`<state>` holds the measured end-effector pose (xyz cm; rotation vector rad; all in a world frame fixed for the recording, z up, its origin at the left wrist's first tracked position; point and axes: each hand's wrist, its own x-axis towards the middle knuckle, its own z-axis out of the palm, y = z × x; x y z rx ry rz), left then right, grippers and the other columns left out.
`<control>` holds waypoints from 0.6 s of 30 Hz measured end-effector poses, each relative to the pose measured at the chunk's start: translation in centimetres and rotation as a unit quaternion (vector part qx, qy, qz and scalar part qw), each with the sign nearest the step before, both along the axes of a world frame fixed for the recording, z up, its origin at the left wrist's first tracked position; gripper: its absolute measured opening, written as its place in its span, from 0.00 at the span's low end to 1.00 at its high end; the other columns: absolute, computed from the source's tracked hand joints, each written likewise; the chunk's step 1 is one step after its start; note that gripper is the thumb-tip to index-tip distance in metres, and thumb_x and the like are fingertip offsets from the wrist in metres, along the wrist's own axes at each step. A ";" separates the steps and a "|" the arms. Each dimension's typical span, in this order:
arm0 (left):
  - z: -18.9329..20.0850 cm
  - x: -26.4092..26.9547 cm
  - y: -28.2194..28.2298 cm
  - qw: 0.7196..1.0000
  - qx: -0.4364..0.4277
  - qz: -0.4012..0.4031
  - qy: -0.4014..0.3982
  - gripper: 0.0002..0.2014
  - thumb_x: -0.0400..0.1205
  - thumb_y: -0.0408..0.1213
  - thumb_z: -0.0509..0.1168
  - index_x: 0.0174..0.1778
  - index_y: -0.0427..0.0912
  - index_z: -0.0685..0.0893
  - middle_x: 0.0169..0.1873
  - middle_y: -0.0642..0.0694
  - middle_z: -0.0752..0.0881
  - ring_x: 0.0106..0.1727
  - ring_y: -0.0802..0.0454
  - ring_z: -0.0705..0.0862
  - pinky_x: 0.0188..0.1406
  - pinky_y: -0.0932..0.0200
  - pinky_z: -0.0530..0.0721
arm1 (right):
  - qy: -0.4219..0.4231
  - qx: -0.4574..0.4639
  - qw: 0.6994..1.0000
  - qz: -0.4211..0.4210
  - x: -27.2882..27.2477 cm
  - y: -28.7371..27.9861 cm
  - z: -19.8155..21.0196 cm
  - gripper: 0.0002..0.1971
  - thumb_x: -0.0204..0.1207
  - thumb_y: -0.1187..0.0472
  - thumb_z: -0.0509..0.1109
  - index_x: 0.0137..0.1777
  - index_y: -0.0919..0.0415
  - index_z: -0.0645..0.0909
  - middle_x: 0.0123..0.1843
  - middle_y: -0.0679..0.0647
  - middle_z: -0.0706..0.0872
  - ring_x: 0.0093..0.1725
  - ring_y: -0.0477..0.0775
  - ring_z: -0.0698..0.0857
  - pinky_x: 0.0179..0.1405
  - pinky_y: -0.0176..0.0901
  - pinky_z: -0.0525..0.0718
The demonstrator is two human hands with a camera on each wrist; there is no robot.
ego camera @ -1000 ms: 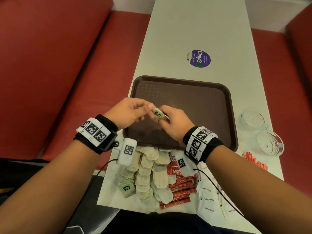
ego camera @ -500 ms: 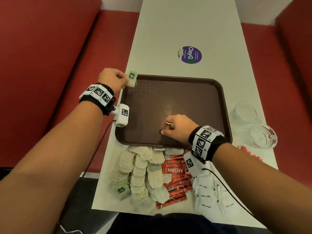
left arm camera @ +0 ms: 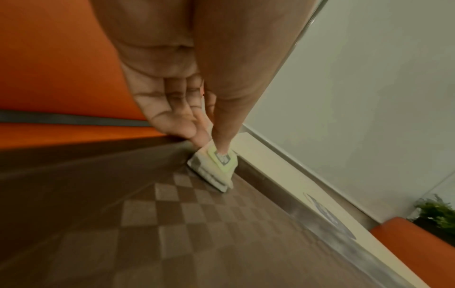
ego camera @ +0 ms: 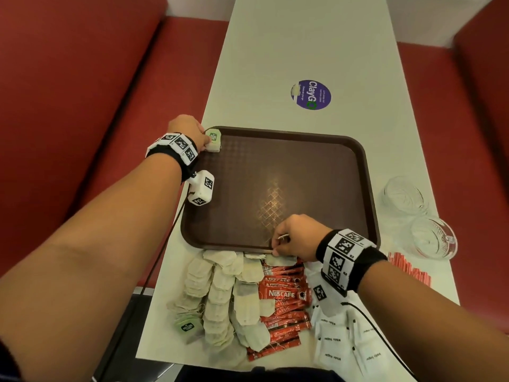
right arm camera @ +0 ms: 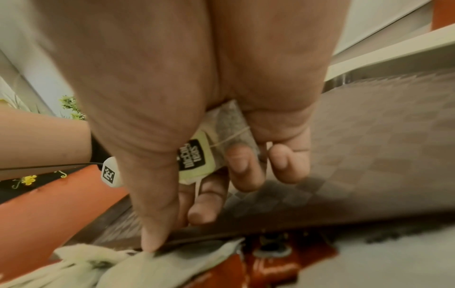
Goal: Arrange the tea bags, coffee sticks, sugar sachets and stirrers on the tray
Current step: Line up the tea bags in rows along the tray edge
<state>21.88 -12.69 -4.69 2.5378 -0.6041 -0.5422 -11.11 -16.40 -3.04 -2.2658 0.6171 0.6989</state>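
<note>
Progress is barely begun: the dark brown plastic tray (ego camera: 289,172) holds only one paper tea bag with a green tag (ego camera: 213,140), which the left hand (ego camera: 187,130) pinches down in its far-left corner. The right hand (ego camera: 297,237), at the near rim, clutches another tagged tea bag (right arm camera: 221,140). Heaped tea bags (ego camera: 220,293), red coffee sticks (ego camera: 283,299), white sugar sachets (ego camera: 344,340) and red stirrers (ego camera: 407,268) wait on the white table (ego camera: 303,37).
</note>
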 end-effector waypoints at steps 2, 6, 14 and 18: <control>0.2 -0.5 0.0 0.998 0.027 -0.051 -0.025 0.02 0.75 0.39 0.77 0.39 0.48 0.91 0.44 0.49 0.91 0.50 0.48 0.90 0.55 0.51 0.89 | -0.002 0.001 1.000 0.004 0.0 0.0 0.0 0.06 0.76 0.52 0.78 0.50 0.51 0.91 0.48 0.44 0.89 0.50 0.46 0.86 0.51 0.42 0.84; 0.6 -1.4 -0.3 0.983 0.112 -0.119 -0.080 0.09 0.80 0.44 0.74 0.52 0.45 0.93 0.54 0.46 0.90 0.58 0.43 0.85 0.61 0.49 0.86 | -0.001 0.004 1.000 0.004 -0.1 0.0 -0.1 0.06 0.76 0.52 0.78 0.49 0.51 0.91 0.46 0.43 0.88 0.49 0.46 0.85 0.50 0.41 0.84; 3.1 -2.9 1.5 0.987 0.011 -0.141 -0.075 0.09 0.82 0.42 0.69 0.55 0.48 0.91 0.54 0.47 0.89 0.55 0.48 0.85 0.60 0.54 0.83 | -0.053 0.019 0.996 -0.063 0.7 0.5 1.2 0.07 0.81 0.61 0.68 0.56 0.55 0.74 0.45 0.51 0.85 0.40 0.50 0.83 0.37 0.42 0.82; 6.9 -7.1 4.4 0.965 -0.106 -0.239 -0.009 0.06 0.80 0.47 0.73 0.51 0.56 0.91 0.42 0.62 0.87 0.41 0.67 0.81 0.50 0.64 0.79 | -0.137 0.043 0.981 -0.133 2.1 0.5 2.4 0.06 0.83 0.61 0.64 0.45 0.53 0.71 0.36 0.50 0.81 0.34 0.48 0.78 0.35 0.45 0.75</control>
